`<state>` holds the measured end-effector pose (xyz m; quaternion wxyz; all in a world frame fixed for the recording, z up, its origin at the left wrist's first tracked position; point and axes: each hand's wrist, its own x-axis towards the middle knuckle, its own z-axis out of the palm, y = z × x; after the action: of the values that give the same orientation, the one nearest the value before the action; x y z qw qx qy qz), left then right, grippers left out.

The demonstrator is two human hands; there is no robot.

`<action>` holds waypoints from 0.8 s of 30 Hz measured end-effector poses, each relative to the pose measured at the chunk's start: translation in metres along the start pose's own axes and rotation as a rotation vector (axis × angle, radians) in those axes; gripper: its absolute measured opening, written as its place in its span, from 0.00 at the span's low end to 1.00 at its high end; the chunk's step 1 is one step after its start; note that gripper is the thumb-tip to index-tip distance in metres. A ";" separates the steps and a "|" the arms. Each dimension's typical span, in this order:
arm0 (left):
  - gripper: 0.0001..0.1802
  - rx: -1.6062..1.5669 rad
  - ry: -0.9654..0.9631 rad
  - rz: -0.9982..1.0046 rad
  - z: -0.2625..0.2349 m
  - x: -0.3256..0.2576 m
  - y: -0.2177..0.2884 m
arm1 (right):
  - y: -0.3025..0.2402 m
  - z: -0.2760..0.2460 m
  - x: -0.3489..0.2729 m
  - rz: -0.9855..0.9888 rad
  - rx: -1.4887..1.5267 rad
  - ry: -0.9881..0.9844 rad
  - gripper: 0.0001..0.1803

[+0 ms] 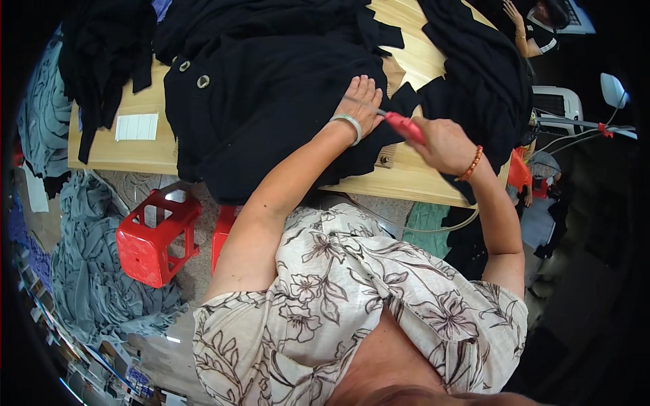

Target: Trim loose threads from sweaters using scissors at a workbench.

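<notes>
A black knitted garment [271, 101] with large buttons at its left side is spread over the wooden table and hangs past the front edge. My left hand [363, 105] lies flat on it, fingers stretched out. In my right hand [445, 143] is a red-handled tool [405, 127] with a thin metal shaft. Its shaft reaches left across the back of my left hand, and its far end is smeared by motion, so the exact kind is unclear. Tan knit fabric [387, 155] shows beside the garment's right side.
More black garments [474, 88] lie on the wooden table [145, 157], beside a white paper slip [137, 127]. Red stools [150, 240] and heaped grey-green cloth [95, 264] stand at the left. A pale hose [443, 230] curves below the table edge. Another person [542, 30] is at the far right.
</notes>
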<state>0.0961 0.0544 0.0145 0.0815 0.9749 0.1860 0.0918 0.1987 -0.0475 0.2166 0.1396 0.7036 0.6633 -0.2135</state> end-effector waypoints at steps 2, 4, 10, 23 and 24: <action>0.37 -0.019 0.074 0.003 0.005 -0.004 -0.002 | -0.033 -0.003 0.006 -0.104 0.047 -0.038 0.16; 0.36 -0.065 0.091 0.004 -0.003 -0.010 -0.004 | -0.049 -0.004 0.015 -0.113 0.037 -0.117 0.16; 0.40 -0.312 0.172 -0.199 -0.050 -0.090 -0.024 | -0.047 -0.008 0.014 -0.142 0.050 -0.043 0.15; 0.40 -0.003 0.179 -0.603 -0.061 -0.285 -0.107 | -0.138 0.009 0.092 -0.460 0.096 -0.147 0.14; 0.38 -0.017 0.209 -0.682 -0.054 -0.300 -0.112 | -0.147 0.012 0.096 -0.501 0.097 -0.125 0.13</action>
<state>-0.2282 0.0506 0.0003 0.0959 0.8414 0.5073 0.1599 0.0546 0.0425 0.1721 0.0892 0.5088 0.7958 -0.3161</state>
